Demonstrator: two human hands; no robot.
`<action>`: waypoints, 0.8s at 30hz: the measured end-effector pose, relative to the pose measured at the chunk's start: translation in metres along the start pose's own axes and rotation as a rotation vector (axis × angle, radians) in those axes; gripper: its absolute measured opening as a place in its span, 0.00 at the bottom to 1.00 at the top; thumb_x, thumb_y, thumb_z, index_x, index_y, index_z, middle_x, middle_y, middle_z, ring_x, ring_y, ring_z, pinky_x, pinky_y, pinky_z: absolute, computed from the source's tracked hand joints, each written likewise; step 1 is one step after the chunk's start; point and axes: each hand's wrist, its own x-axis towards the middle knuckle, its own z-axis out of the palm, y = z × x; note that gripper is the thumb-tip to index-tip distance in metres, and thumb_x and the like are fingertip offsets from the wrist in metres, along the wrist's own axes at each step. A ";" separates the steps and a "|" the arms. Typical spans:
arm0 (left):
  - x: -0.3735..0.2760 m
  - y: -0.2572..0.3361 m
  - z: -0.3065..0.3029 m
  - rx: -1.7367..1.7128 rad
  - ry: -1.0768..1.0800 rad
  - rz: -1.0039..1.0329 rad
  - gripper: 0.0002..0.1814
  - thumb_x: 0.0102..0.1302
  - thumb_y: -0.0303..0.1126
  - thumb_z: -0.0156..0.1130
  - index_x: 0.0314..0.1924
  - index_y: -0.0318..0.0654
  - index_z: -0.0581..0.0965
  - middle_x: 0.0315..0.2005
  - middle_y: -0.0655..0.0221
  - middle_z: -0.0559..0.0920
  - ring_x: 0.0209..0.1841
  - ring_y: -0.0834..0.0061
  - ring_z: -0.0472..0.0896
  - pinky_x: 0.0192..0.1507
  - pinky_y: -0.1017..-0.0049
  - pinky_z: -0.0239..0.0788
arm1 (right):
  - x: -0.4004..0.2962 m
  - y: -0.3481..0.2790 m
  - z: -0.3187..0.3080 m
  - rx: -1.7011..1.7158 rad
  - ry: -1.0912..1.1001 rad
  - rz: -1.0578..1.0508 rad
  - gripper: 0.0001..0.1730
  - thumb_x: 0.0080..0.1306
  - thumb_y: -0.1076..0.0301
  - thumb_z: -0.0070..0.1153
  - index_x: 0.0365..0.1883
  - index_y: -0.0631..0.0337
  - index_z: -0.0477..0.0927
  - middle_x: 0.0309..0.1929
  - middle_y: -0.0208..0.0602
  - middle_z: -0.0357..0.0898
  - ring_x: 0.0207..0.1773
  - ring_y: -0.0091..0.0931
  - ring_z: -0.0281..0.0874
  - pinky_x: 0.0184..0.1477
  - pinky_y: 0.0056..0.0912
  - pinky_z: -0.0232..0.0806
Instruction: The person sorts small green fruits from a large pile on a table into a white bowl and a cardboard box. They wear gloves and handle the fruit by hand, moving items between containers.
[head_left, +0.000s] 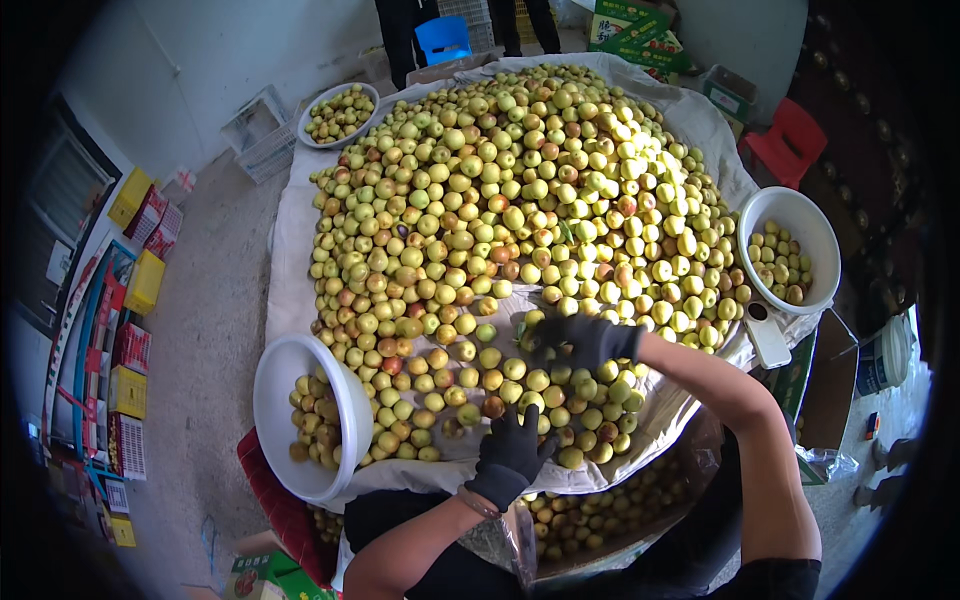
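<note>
A large heap of green and reddish jujubes (480, 217) lies on a cloth-covered table (289, 247). My left hand (511, 454), in a dark glove, rests at the near edge of the fruit, fingers spread and pointing at a reddish-brown jujube (493, 407). My right hand (574, 341), also gloved in dark fabric, reaches over the fruit from the right; it is blurred, and whether it holds a jujube cannot be told. Below the table's near edge, a box lined with clear plastic holds more jujubes (577, 521).
White basins with jujubes stand at the near left (270, 420), far left (304, 124) and right (829, 247). A white phone-like device (766, 341) lies at the right edge. Beyond are a blue chair (442, 39), a red chair (787, 142) and two people's legs (401, 37).
</note>
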 end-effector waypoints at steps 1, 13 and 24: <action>0.001 -0.004 0.000 0.076 0.105 0.013 0.32 0.58 0.56 0.56 0.55 0.43 0.65 0.46 0.52 0.68 0.50 0.50 0.69 0.40 0.54 0.68 | -0.007 0.013 -0.009 -0.125 0.298 0.087 0.21 0.59 0.61 0.59 0.50 0.55 0.76 0.55 0.43 0.71 0.53 0.38 0.73 0.52 0.36 0.67; 0.028 -0.035 0.027 0.288 0.176 -0.195 0.45 0.57 0.61 0.54 0.64 0.34 0.57 0.61 0.37 0.54 0.60 0.29 0.53 0.50 0.40 0.60 | -0.090 0.014 0.032 -0.795 0.363 0.374 0.28 0.68 0.50 0.37 0.63 0.53 0.64 0.65 0.47 0.60 0.69 0.39 0.53 0.71 0.49 0.36; 0.075 -0.088 0.011 0.248 0.611 -0.156 0.41 0.59 0.60 0.51 0.62 0.35 0.62 0.61 0.44 0.61 0.63 0.42 0.55 0.62 0.43 0.44 | -0.185 -0.049 0.060 -0.547 0.470 0.656 0.32 0.61 0.49 0.51 0.62 0.51 0.64 0.62 0.54 0.62 0.62 0.50 0.59 0.59 0.52 0.55</action>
